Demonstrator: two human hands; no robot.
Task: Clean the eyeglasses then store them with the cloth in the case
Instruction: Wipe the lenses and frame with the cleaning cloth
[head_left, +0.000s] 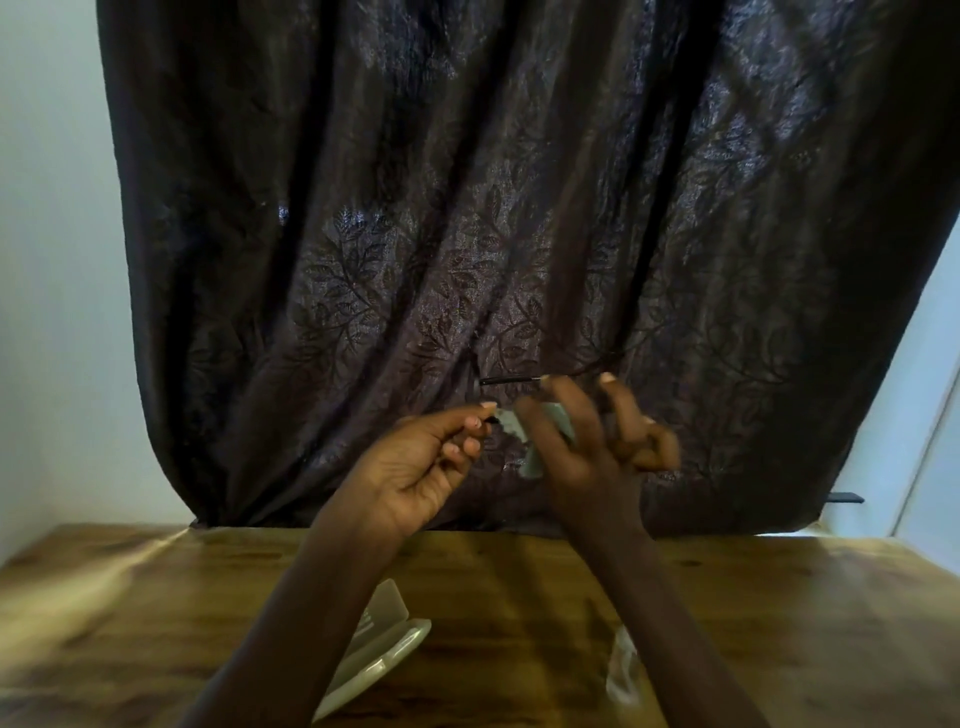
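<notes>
Both hands are raised in front of the dark curtain. My left hand (431, 462) pinches one end of the dark-framed eyeglasses (511, 381), whose thin temple arm sticks out level above the fingers. A grey-green cloth (540, 441) is pressed against a lens by my right hand (597, 441), whose fingers are blurred. The lenses are mostly hidden by the cloth and fingers. The pale translucent case (384, 649) lies open on the wooden table (156, 597), partly behind my left forearm.
A crumpled clear plastic wrapper (626, 670) lies on the table beside my right forearm. A dark leaf-patterned curtain (467, 208) hangs behind the table's far edge, with pale walls on both sides.
</notes>
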